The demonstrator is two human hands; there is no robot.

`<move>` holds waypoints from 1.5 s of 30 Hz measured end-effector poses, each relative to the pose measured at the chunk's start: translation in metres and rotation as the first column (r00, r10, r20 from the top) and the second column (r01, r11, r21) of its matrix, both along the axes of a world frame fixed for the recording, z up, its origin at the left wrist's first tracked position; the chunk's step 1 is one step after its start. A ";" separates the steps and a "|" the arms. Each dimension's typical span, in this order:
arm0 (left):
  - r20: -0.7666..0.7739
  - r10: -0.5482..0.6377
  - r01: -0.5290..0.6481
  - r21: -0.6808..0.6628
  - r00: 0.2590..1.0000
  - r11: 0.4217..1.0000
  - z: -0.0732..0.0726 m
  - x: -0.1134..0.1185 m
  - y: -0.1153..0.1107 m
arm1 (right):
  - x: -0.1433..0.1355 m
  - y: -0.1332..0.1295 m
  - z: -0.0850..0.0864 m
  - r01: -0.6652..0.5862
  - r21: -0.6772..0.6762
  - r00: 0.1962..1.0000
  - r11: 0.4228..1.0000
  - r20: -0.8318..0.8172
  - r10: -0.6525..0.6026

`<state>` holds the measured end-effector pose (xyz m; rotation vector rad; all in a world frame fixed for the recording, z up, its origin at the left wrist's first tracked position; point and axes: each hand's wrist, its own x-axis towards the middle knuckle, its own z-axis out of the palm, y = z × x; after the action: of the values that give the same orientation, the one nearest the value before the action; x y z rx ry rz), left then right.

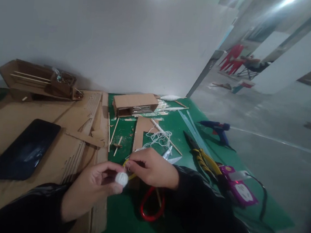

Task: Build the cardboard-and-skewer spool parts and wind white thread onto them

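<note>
My left hand [96, 186] is closed round a small ball of white string [121, 179], held between thumb and fingers above the green tabletop. Just to its right, my right hand [151, 168] pinches what looks like the string's strand, close to the ball. Loose white string [160, 139] lies in a tangle beyond my right hand. Scissor blades [172, 155] stick out past my right hand, which hides part of them. A red loop handle [152, 205] shows below my right wrist, and something yellow curves behind my fingers.
On the right lie yellow-black pliers [204, 155], a blue glue gun [218, 128] and a purple device [238, 186] with a cable. Wooden sticks [114, 130] and a cardboard box [136, 103] sit ahead. A black tablet-like slab [24, 151] rests on cardboard at left.
</note>
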<state>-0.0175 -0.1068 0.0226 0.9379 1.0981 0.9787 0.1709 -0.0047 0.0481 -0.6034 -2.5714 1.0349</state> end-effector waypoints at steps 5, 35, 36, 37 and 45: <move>-0.027 0.073 -0.072 0.048 0.997 0.996 -0.004 0.005 -0.003 | 0.000 -0.010 0.008 0.070 -0.121 0.998 0.990 0.001 -0.070; 0.122 0.084 -0.091 0.057 0.989 0.994 -0.013 -0.009 -0.003 | -0.017 -0.009 -0.030 0.204 -0.453 0.968 0.868 -0.040 -0.248; 0.123 0.077 -0.084 0.053 0.989 0.995 -0.014 -0.009 -0.003 | -0.017 -0.008 -0.031 0.218 -0.450 0.964 0.866 -0.038 -0.263; 0.126 0.067 -0.073 0.047 0.990 0.996 -0.014 -0.010 -0.003 | -0.017 -0.007 -0.031 0.232 -0.447 0.960 0.864 -0.036 -0.276; 0.030 -0.031 0.031 -0.005 0.999 1.000 -0.008 -0.007 -0.003 | -0.012 -0.006 -0.022 0.273 -0.461 0.942 0.844 -0.050 -0.332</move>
<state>-0.0242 -0.1093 0.0143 0.9301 1.0578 0.9613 0.1587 -0.0112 0.0259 -0.9853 -2.0355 1.5038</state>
